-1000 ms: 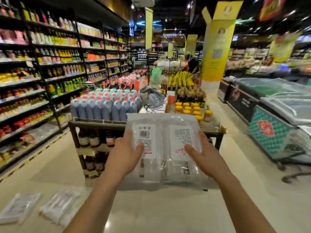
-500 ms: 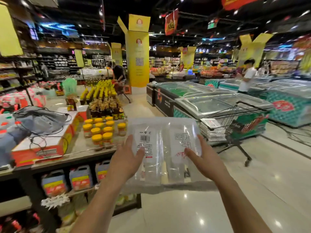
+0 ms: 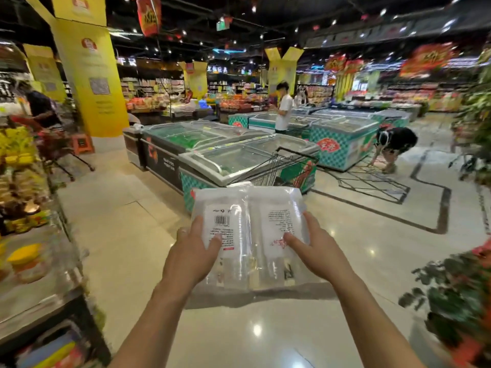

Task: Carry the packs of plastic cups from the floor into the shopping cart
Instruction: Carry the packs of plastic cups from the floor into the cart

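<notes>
**Head view: cup packs held in both hands, short of the cart**

Two clear packs of plastic cups [image 3: 247, 205] lay side by side in the air over the glossy tiled floor [image 3: 127, 235], each with a white label; the left label carried a barcode. The left hand [image 3: 191, 258] gripped the left edge, thumb pressed on top of the label and fingers curled round the side. The right hand [image 3: 321, 256] gripped the right edge in the same way, thumb on the right label. Both forearms reached forward from the bottom of the frame.

Beyond the packs stood the wire shopping cart [image 3: 271, 168], just beside a glass-topped freezer chest [image 3: 212, 155]. The packs were outside the cart, nearer the camera, and their far edge overlapped its lower part in the view.

Farther back a person in a white shirt [image 3: 284, 107] stood among more freezers, and another person in black [image 3: 396, 142] bent toward the floor. A yellow pillar [image 3: 90, 75] rose at the left, and a blurred potted plant [image 3: 451, 301] filled the right edge.
</notes>
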The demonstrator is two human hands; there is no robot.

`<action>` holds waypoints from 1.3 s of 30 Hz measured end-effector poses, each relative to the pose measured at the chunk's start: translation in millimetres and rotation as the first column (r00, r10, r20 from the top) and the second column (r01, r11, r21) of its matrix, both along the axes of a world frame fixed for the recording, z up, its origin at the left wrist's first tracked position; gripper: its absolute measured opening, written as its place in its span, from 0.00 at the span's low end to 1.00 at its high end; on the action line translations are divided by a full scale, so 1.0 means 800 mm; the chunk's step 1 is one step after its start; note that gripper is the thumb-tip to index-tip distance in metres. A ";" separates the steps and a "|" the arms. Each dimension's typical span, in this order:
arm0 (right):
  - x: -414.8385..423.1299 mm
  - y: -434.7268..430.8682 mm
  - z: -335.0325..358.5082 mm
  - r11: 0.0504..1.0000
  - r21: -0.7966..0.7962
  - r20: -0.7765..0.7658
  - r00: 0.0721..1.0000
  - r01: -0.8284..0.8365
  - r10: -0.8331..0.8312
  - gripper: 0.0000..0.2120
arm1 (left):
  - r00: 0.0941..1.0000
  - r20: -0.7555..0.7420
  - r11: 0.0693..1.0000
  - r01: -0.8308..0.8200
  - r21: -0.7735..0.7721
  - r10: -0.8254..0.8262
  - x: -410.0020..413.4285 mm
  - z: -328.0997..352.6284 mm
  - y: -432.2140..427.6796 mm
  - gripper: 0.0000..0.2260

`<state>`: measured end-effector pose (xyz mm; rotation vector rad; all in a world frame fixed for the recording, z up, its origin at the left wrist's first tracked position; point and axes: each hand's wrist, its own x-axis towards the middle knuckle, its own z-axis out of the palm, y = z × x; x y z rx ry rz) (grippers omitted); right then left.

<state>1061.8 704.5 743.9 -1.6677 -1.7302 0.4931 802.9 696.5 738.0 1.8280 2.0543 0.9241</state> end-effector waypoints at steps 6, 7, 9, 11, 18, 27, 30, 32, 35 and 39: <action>0.026 0.168 0.014 0.995 0.018 0.005 0.995 0.099 -0.100 0.34 | 0.992 0.022 0.992 0.126 0.029 -0.127 0.030 -0.003 0.211 0.28; 0.032 0.192 0.016 0.993 0.025 -0.001 0.993 0.117 -0.117 0.33 | 0.990 0.022 0.989 0.141 0.038 -0.142 0.036 -0.002 0.242 0.27; 0.044 0.236 0.016 0.987 0.022 0.004 0.987 0.160 -0.160 0.33 | 0.984 0.018 0.983 0.176 0.049 -0.177 0.051 0.000 0.298 0.26; 0.059 0.280 0.010 0.982 0.004 0.017 0.982 0.191 -0.191 0.33 | 0.976 0.016 0.974 0.218 0.056 -0.219 0.066 -0.003 0.351 0.26; 0.127 0.468 -0.034 0.974 -0.035 0.000 0.975 0.222 -0.222 0.38 | 0.963 -0.003 0.962 0.271 0.043 -0.271 0.128 -0.040 0.546 0.27; 0.237 0.778 -0.052 0.988 -0.061 -0.013 0.990 0.141 -0.142 0.34 | 0.981 -0.004 0.981 0.193 0.032 -0.193 0.235 -0.076 0.832 0.26; 0.265 0.870 -0.047 0.992 -0.072 0.002 0.994 0.105 -0.106 0.35 | 0.991 0.030 0.991 0.132 0.006 -0.133 0.263 -0.075 0.906 0.28; 0.280 0.925 -0.047 0.991 -0.096 0.009 0.996 0.090 -0.089 0.35 | 0.991 0.032 0.992 0.128 0.003 -0.128 0.276 -0.080 0.951 0.27; 0.295 1.000 -0.051 0.993 -0.106 0.015 0.998 0.057 -0.056 0.34 | 0.988 0.049 0.990 0.144 0.005 -0.144 0.293 -0.091 1.016 0.27; 0.309 1.097 -0.066 0.994 -0.107 -0.028 0.999 0.026 -0.029 0.32 | 0.987 0.089 0.991 0.135 -0.023 -0.132 0.308 -0.108 1.112 0.26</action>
